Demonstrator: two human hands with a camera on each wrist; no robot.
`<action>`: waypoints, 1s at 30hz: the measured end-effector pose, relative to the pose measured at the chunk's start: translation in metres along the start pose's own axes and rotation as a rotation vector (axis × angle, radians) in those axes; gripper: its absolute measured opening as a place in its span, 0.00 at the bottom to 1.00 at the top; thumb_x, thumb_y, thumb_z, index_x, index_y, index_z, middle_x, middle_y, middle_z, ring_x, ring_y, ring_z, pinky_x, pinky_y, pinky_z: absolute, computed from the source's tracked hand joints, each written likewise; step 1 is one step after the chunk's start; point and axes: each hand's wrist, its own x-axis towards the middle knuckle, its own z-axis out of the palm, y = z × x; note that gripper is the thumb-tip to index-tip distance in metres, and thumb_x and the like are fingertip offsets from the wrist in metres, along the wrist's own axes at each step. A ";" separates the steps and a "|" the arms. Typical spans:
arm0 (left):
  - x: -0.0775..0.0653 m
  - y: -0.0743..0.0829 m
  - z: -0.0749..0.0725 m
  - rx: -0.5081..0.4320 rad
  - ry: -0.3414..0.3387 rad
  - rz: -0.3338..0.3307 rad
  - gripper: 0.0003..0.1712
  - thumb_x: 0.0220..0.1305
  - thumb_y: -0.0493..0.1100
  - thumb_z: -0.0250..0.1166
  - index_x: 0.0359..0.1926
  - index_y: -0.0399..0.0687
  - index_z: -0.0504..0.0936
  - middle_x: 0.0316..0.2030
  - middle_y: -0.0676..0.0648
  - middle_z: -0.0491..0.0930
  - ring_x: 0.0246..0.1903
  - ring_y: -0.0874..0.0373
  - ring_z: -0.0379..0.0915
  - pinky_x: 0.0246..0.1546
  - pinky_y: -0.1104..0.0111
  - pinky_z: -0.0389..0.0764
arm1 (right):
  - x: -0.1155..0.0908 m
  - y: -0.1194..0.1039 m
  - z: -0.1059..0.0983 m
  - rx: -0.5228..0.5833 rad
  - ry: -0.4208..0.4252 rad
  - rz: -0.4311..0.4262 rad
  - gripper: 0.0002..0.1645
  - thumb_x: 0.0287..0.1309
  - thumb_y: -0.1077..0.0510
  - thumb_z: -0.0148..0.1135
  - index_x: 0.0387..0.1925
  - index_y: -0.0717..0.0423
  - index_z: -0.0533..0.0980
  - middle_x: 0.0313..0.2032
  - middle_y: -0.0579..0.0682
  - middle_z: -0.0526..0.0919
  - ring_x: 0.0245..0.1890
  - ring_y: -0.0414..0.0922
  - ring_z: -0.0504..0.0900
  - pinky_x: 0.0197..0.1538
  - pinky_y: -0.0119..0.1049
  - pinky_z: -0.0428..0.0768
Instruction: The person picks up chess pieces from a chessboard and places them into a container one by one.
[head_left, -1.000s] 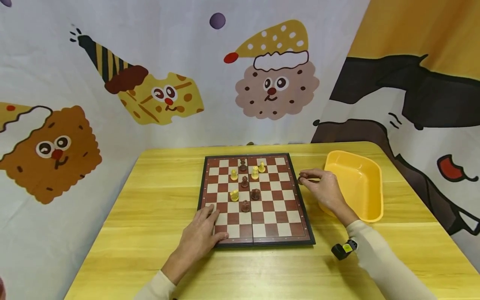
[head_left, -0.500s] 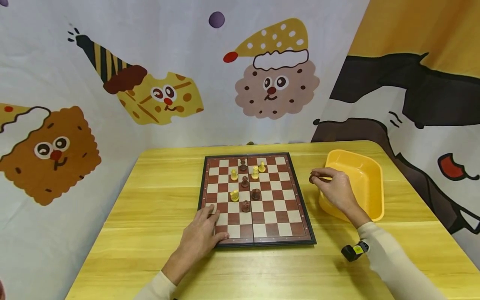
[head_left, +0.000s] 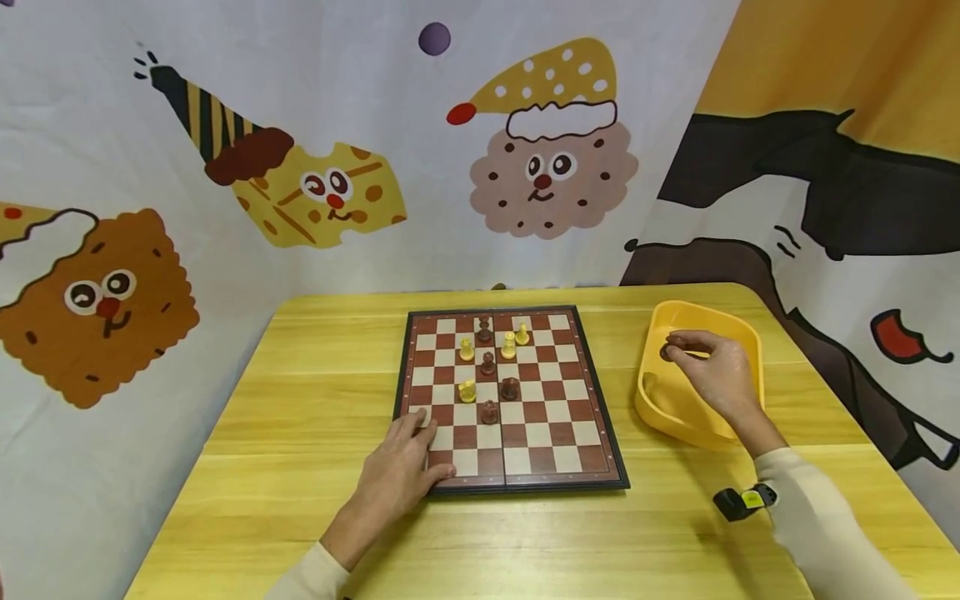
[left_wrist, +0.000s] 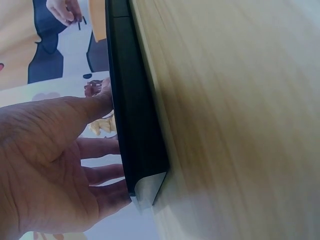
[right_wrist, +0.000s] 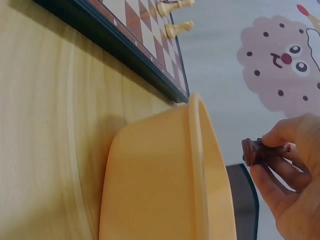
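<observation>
My right hand (head_left: 718,373) pinches a dark brown chess piece (right_wrist: 253,151) between thumb and fingers over the yellow plastic tub (head_left: 660,425). In the right wrist view the piece lies sideways, beyond the tub's rim; its exact kind is unclear. My left hand (head_left: 397,467) rests on the front left corner of the chessboard (head_left: 540,459), with fingers and thumb spread on the edge. Several pieces stand on the board, among them a dark piece (head_left: 490,412), a yellow knight (head_left: 467,391) and a yellow piece (head_left: 509,345) farther back.
The board and tub share a wooden table (head_left: 315,375), the tub on the right. A strip of table separates them. Behind hangs a cloth (head_left: 337,75) printed with cartoon figures. A small black device (head_left: 738,503) is strapped to my right wrist.
My right hand has carried the dark chess piece rightward, from beside the board's right edge to over the tub. My left hand stays on the board's corner.
</observation>
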 end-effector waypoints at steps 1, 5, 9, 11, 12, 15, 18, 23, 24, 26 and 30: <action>0.000 0.000 0.000 -0.001 0.000 0.001 0.41 0.58 0.56 0.76 0.64 0.31 0.78 0.67 0.33 0.68 0.67 0.39 0.63 0.56 0.46 0.77 | 0.000 0.001 -0.002 -0.001 0.004 0.005 0.15 0.68 0.61 0.66 0.50 0.69 0.83 0.40 0.64 0.87 0.36 0.21 0.77 0.38 0.15 0.75; 0.000 -0.001 0.001 0.006 0.006 0.008 0.41 0.59 0.56 0.76 0.64 0.32 0.78 0.66 0.34 0.69 0.66 0.40 0.63 0.56 0.47 0.78 | -0.002 0.005 -0.007 0.005 0.011 0.026 0.17 0.69 0.59 0.65 0.51 0.69 0.83 0.41 0.64 0.87 0.37 0.22 0.78 0.38 0.15 0.75; 0.000 -0.001 0.001 0.022 0.014 0.013 0.42 0.59 0.57 0.75 0.64 0.32 0.78 0.66 0.34 0.70 0.66 0.40 0.64 0.55 0.48 0.78 | -0.003 0.008 -0.009 -0.018 0.017 0.025 0.17 0.68 0.59 0.66 0.51 0.68 0.83 0.41 0.64 0.87 0.37 0.23 0.77 0.37 0.15 0.75; 0.001 -0.001 0.001 0.027 0.014 0.013 0.42 0.59 0.57 0.75 0.64 0.31 0.78 0.66 0.34 0.70 0.66 0.40 0.64 0.55 0.48 0.78 | -0.003 0.010 -0.010 -0.036 0.024 0.024 0.17 0.67 0.58 0.67 0.50 0.68 0.83 0.41 0.63 0.87 0.37 0.22 0.76 0.37 0.14 0.74; 0.001 -0.001 0.001 0.028 0.013 0.013 0.42 0.59 0.58 0.75 0.64 0.31 0.77 0.66 0.34 0.70 0.66 0.40 0.64 0.56 0.49 0.78 | -0.003 0.010 -0.010 -0.046 0.027 0.023 0.16 0.67 0.58 0.67 0.50 0.67 0.83 0.41 0.63 0.87 0.37 0.22 0.76 0.38 0.14 0.73; 0.000 -0.001 0.002 0.028 0.007 0.013 0.43 0.59 0.58 0.75 0.64 0.31 0.77 0.66 0.33 0.69 0.66 0.40 0.64 0.56 0.48 0.77 | -0.003 0.012 -0.011 -0.066 0.026 0.024 0.17 0.67 0.58 0.68 0.49 0.67 0.84 0.41 0.62 0.88 0.37 0.22 0.75 0.38 0.13 0.71; 0.000 -0.001 0.002 0.024 -0.003 0.009 0.43 0.59 0.58 0.75 0.65 0.31 0.76 0.67 0.33 0.69 0.66 0.40 0.64 0.57 0.48 0.77 | -0.003 0.012 -0.012 -0.066 0.019 0.026 0.17 0.66 0.58 0.68 0.49 0.67 0.84 0.41 0.62 0.88 0.36 0.21 0.75 0.38 0.13 0.71; -0.001 -0.001 0.002 0.027 -0.016 0.005 0.44 0.60 0.58 0.74 0.66 0.31 0.76 0.67 0.33 0.68 0.67 0.40 0.63 0.58 0.49 0.76 | -0.002 0.013 -0.012 -0.053 0.009 0.034 0.17 0.66 0.57 0.68 0.49 0.67 0.84 0.40 0.63 0.88 0.34 0.20 0.76 0.37 0.14 0.73; -0.001 -0.001 0.001 0.028 -0.016 0.006 0.44 0.60 0.58 0.74 0.66 0.31 0.76 0.67 0.34 0.68 0.67 0.40 0.63 0.57 0.49 0.76 | -0.002 0.013 -0.012 -0.048 0.005 0.035 0.17 0.66 0.58 0.68 0.49 0.67 0.84 0.40 0.63 0.88 0.33 0.19 0.76 0.36 0.14 0.73; -0.001 -0.002 0.001 0.031 -0.013 0.006 0.43 0.60 0.58 0.74 0.66 0.32 0.76 0.68 0.34 0.68 0.67 0.40 0.63 0.57 0.49 0.77 | -0.002 0.012 -0.012 -0.040 -0.001 0.037 0.17 0.67 0.57 0.68 0.49 0.68 0.84 0.40 0.63 0.88 0.33 0.20 0.77 0.36 0.14 0.73; -0.001 -0.002 0.002 0.032 -0.005 0.012 0.43 0.60 0.58 0.74 0.66 0.32 0.76 0.68 0.34 0.68 0.67 0.40 0.63 0.56 0.48 0.77 | -0.002 0.013 -0.011 -0.026 -0.007 0.044 0.17 0.67 0.58 0.67 0.49 0.68 0.83 0.39 0.63 0.88 0.32 0.19 0.77 0.36 0.14 0.74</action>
